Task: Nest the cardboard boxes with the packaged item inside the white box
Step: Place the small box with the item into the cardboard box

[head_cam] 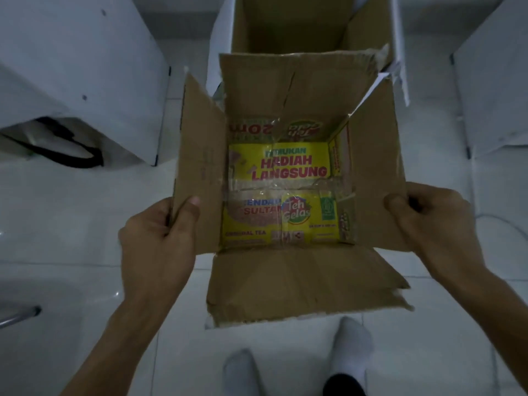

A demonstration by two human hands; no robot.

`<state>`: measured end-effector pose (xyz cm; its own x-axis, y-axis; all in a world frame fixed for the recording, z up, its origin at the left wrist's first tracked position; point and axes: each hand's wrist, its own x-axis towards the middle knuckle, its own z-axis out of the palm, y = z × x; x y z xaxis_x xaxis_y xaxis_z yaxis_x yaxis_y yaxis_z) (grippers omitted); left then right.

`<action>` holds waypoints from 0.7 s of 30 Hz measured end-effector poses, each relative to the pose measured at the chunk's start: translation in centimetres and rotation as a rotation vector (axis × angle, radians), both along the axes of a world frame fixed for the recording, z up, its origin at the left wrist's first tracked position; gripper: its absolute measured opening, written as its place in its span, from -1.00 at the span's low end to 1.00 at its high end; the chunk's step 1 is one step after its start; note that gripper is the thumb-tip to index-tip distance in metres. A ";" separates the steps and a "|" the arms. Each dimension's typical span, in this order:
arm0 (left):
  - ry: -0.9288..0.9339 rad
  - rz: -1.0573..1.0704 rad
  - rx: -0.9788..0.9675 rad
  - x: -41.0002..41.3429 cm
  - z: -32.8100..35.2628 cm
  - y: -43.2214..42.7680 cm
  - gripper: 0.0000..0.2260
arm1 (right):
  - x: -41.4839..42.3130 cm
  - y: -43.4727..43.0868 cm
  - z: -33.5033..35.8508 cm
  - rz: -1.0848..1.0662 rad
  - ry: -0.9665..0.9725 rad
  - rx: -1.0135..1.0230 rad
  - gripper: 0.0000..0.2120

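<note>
I hold an open brown cardboard box (285, 284) in the air over the floor, its four flaps spread outward. My left hand (160, 232) grips its left flap, thumb on the inside face. My right hand (428, 221) grips its right flap. Inside, at the bottom, lies a smaller box with yellow "Teh Gelas" tea print (280, 192), taped across its middle. Just beyond stands a taller open white box (398, 38) with brown inner walls, and I see nothing inside it. No separate packaged item shows.
White cabinets or boxes stand at the left (80, 67) and right (494, 90). A black strap (71, 150) lies under the left one. The floor (85, 224) is white tile. My socked feet (354, 341) are below the box. A metal bar (20, 315) pokes in at lower left.
</note>
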<state>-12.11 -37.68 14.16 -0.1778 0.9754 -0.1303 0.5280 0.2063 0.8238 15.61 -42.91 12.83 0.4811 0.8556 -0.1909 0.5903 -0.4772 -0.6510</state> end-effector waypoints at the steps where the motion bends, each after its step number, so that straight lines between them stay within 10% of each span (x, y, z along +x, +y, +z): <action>1: -0.007 0.013 0.012 1.2 1.1 0.5 -0.73 | 1.1 0.4 1.2 0.000 -0.005 0.006 -0.70; 12: 0.043 0.006 0.097 11.0 12.3 12.1 -0.62 | 11.7 11.2 13.7 0.067 -0.025 0.150 -0.68; 21: 0.005 0.035 0.190 13.4 9.2 26.3 -0.63 | 14.4 26.2 10.5 0.095 -0.098 0.204 -0.61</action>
<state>1.33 -11.33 23.36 -0.2127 0.9755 0.0570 0.5273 0.0655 0.8472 30.02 -16.73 23.37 0.4046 0.9139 0.0343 0.6911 -0.2810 -0.6659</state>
